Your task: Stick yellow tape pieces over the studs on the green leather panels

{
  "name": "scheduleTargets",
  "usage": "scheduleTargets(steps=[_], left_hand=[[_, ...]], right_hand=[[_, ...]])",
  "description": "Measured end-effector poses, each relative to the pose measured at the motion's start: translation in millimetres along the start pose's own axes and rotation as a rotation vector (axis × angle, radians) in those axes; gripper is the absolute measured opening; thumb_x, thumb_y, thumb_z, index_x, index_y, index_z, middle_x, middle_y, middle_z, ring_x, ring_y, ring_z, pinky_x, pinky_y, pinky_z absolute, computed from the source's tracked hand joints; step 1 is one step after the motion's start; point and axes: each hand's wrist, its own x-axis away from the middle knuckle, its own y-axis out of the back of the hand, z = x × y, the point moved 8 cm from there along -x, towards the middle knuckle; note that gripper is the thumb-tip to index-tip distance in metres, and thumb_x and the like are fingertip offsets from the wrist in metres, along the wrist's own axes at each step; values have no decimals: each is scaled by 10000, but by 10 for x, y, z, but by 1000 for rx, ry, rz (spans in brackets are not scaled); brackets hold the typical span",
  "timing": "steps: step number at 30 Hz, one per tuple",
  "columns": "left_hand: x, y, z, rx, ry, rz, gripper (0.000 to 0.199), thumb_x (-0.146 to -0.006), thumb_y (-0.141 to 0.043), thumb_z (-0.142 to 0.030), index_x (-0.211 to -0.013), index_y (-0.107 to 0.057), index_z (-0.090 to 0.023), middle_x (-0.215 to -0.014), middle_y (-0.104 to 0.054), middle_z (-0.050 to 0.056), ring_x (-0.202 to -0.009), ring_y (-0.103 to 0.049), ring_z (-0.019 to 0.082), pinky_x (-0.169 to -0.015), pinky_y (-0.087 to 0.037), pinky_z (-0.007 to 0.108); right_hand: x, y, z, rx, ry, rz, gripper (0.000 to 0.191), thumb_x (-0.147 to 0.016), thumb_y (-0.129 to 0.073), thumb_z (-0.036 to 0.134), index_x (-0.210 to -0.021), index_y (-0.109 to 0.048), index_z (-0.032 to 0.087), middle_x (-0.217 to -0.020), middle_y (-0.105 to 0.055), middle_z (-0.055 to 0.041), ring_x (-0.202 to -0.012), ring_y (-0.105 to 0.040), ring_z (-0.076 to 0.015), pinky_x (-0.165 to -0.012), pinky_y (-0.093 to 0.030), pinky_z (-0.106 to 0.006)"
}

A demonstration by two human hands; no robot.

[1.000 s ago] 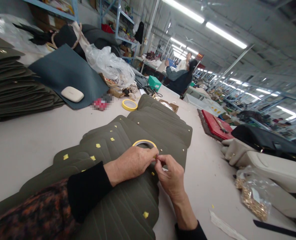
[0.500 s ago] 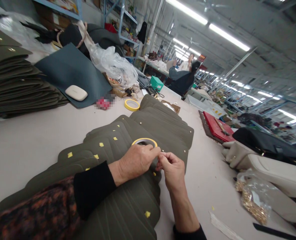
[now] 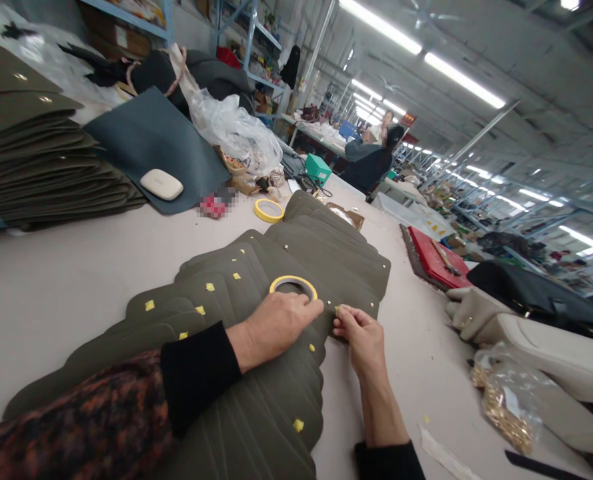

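My left hand [image 3: 279, 327] is closed on a roll of yellow tape [image 3: 293, 280], holding it over the fanned olive-green panels [image 3: 236, 380]. To its right, my right hand [image 3: 361, 337] pinches a small yellow piece of tape [image 3: 337, 310] between thumb and index finger, apart from the roll. Below it are the panels' right edge and the table. Small yellow tape bits [image 3: 210, 287] are stuck on several of the overlapping panels. Little metal studs [image 3: 329, 303] show on the upper panels near both hands.
A second yellow tape roll [image 3: 269, 211] lies behind the panels. At left stands a tall olive stack [image 3: 41, 167], beside a dark sheet bearing a white case [image 3: 161, 185]. A hammer [image 3: 445, 259] rests on a red pad; a bag of gold hardware [image 3: 509, 407] lies right. Someone sits farther back.
My right hand has moved right, away from my left hand and the roll, with a small piece of yellow tape now showing at its fingertips. The view has shifted slightly.
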Motion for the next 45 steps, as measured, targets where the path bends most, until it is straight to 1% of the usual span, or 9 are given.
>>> scheduleTargets(steps=[4, 12, 18, 22, 26, 33, 39, 42, 45], left_hand=[[-18, -128, 29, -45, 15, 134, 82, -902, -479, -129, -901, -539, -186, -806, -616, 36, -750, -582, 207, -591, -460, 287], [-10, -175, 45, -20, 35, 184, 110, -896, -473, -106, -915, -543, -188, -849, -628, 40, -769, -588, 213, -605, -476, 302], [-7, -141, 41, 3, 34, 175, 93, -894, -480, -106, -889, -537, -179, -838, -630, 46, -783, -597, 216, -616, -477, 306], [-9, -110, 42, 3, 34, 166, 98, -891, -478, -101, -877, -538, -177, -830, -627, 48, -775, -602, 228, -597, -473, 321], [-6, -103, 46, 11, 35, 152, 102, -907, -462, -115, -874, -539, -173, -822, -625, 53, -769, -600, 221, -599, -466, 317], [-7, -134, 53, 19, 31, 137, 99, -912, -453, -139, -867, -532, -180, -822, -625, 51, -763, -597, 224, -601, -473, 324], [18, -90, 37, 8, 19, 129, 120, -886, -449, -92, -933, -513, -181, -857, -626, 54, -797, -613, 217, -643, -499, 326], [3, 81, 78, -4, 53, 92, 156, -887, -432, -82, -982, -499, -186, -858, -625, 39, -755, -626, 197, -624, -498, 307], [18, 438, 228, -32, 124, -13, 139, -931, -405, -135, -1005, -511, -186, -838, -632, 32, -731, -633, 180, -599, -480, 276]], right_hand=[[-33, -75, 96, 284, 114, 34, 366, -728, -662, 476, -829, -719, 129, -574, -635, -7, -456, -550, -115, -460, -487, -238], [-62, -345, 398, 890, 379, -15, 232, -783, -512, 308, -749, -709, 192, -742, -727, -52, -687, -663, -206, -684, -469, -311], [-46, -240, 426, 892, 401, -77, 379, -811, -560, 365, -1116, -604, 144, -632, -692, -14, -644, -660, -220, -668, -463, -320], [95, -201, 468, 840, 647, -43, 256, -886, -490, 366, -918, -654, 172, -827, -713, -66, -736, -658, -190, -714, -477, -300], [196, -330, 429, 975, 826, 36, 288, -929, -423, 304, -898, -674, 165, -843, -696, -76, -760, -641, -179, -730, -471, -288], [82, -411, 405, 1177, 621, -137, 260, -875, -482, 305, -792, -689, 170, -743, -705, -84, -652, -640, -196, -617, -425, -287], [-12, -383, 409, 1127, 404, -137, 240, -811, -503, 321, -683, -684, 228, -651, -704, -80, -575, -637, -225, -521, -379, -302], [0, -385, 447, 1139, 414, -79, 210, -830, -495, 335, -802, -673, 226, -679, -704, -68, -605, -645, -230, -528, -386, -300], [46, -441, 624, 1098, 562, -60, 233, -856, -487, 342, -979, -630, 206, -763, -705, -59, -692, -657, -226, -601, -425, -305]])
